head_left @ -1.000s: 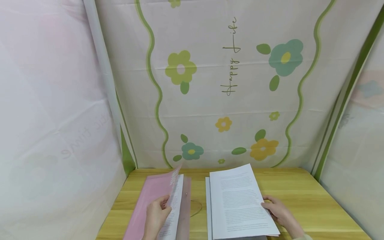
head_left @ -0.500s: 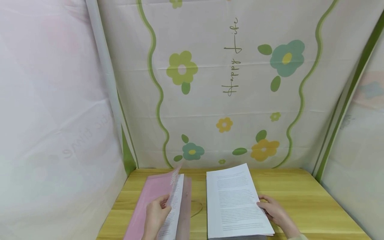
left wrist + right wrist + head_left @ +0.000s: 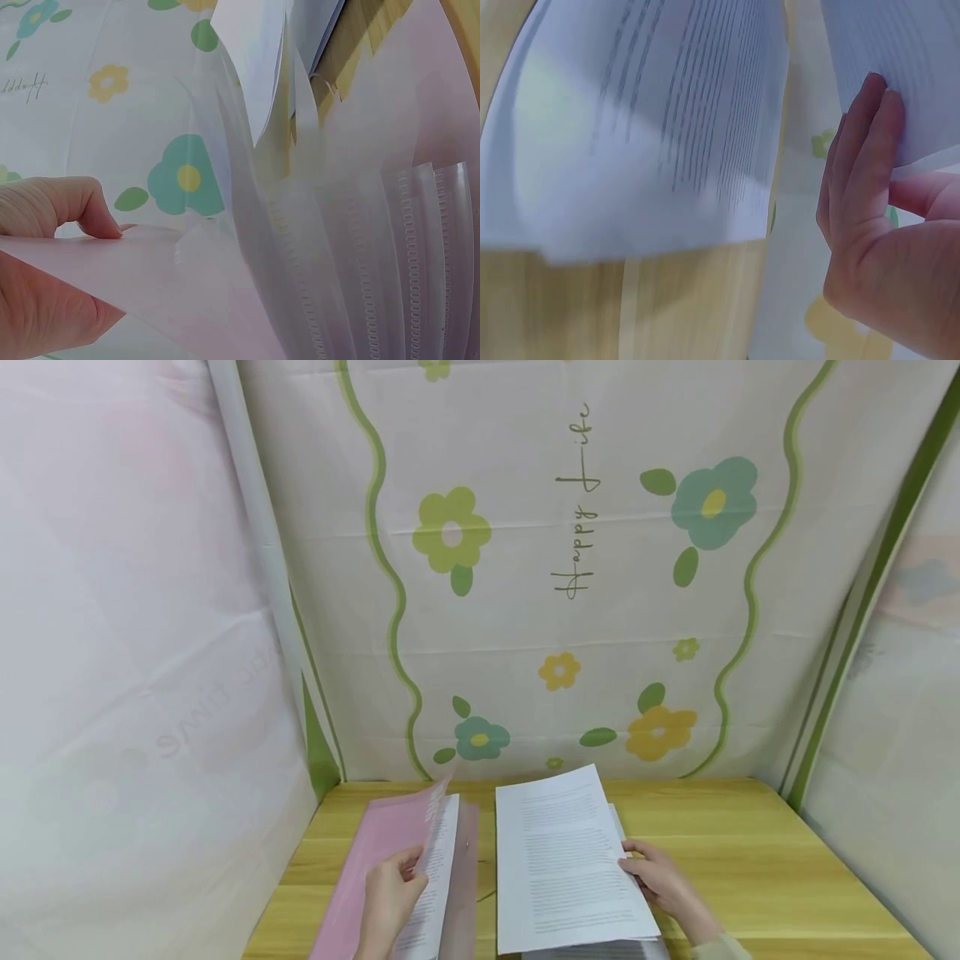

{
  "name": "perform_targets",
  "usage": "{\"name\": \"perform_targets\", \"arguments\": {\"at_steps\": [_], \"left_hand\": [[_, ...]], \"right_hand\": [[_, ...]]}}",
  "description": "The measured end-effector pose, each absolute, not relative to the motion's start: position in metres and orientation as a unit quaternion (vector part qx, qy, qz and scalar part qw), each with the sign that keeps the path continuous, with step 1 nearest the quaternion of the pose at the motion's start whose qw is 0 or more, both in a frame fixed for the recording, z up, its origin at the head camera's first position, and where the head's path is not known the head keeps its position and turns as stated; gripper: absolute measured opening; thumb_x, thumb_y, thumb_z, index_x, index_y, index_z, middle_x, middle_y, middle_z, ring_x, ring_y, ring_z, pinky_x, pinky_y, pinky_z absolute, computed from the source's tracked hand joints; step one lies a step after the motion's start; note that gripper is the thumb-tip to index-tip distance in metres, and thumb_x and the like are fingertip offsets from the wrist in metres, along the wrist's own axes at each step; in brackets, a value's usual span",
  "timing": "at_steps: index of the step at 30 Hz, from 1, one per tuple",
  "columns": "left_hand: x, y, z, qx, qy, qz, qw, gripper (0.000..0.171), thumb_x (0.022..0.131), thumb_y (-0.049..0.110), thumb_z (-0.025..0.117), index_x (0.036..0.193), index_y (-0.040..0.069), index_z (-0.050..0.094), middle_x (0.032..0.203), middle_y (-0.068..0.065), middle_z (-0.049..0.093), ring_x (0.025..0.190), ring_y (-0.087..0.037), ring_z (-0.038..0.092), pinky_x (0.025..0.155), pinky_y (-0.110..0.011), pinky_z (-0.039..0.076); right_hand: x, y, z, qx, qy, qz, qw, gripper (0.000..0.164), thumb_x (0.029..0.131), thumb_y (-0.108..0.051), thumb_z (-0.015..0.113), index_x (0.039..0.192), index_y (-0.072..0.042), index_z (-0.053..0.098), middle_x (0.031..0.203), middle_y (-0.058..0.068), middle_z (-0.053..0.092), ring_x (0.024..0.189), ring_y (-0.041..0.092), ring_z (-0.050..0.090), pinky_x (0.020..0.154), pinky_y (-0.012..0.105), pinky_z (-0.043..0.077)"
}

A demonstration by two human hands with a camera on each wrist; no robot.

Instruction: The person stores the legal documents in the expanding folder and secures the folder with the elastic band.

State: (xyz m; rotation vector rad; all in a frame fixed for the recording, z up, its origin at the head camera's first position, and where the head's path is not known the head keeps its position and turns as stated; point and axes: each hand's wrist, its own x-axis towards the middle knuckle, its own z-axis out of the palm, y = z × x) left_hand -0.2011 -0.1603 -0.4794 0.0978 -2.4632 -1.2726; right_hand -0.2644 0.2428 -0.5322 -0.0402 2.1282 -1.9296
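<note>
On the left of the table lies a pink translucent folder (image 3: pixel 375 852), its cover lifted. My left hand (image 3: pixel 392 897) pinches the cover's edge between thumb and fingers. Printed paper (image 3: pixel 438 860) shows inside, and the left wrist view reveals several clear sleeves (image 3: pixel 360 262) fanned out. To the right, my right hand (image 3: pixel 663 881) grips the right edge of some printed sheets (image 3: pixel 566 868), thumb on top and fingers underneath. They are raised and tilted above a stack of printed paper (image 3: pixel 682 135), mostly hidden in the head view but plain in the right wrist view.
The wooden table (image 3: pixel 772 868) extends to the right of the papers. A thin cord or band (image 3: pixel 487 893) lies between folder and papers, partly covered. A flowered cloth wall (image 3: pixel 517 610) rises behind the table, with more cloth at both sides.
My right hand has moved left with the printed sheets, bringing them closer to the folder and uncovering part of the stack's right side. The left hand and the lifted cover have stayed put.
</note>
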Motion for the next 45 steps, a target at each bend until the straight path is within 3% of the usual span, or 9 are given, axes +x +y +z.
{"name": "perform_targets", "arguments": {"at_steps": [45], "left_hand": [[-0.201, -0.159, -0.479, 0.044, -0.871, -0.453, 0.186, 0.042, 0.069, -0.006, 0.063, 0.109, -0.005, 0.073, 0.1, -0.021, 0.076, 0.082, -0.028, 0.075, 0.069, -0.029, 0.061]], "right_hand": [[-0.275, 0.178, -0.541, -0.037, 0.702, -0.695, 0.153, 0.043, 0.091, -0.001, 0.05, 0.126, 0.021, 0.038, 0.089, 0.002, 0.069, 0.075, 0.01, 0.068, 0.065, 0.028, 0.06]]}}
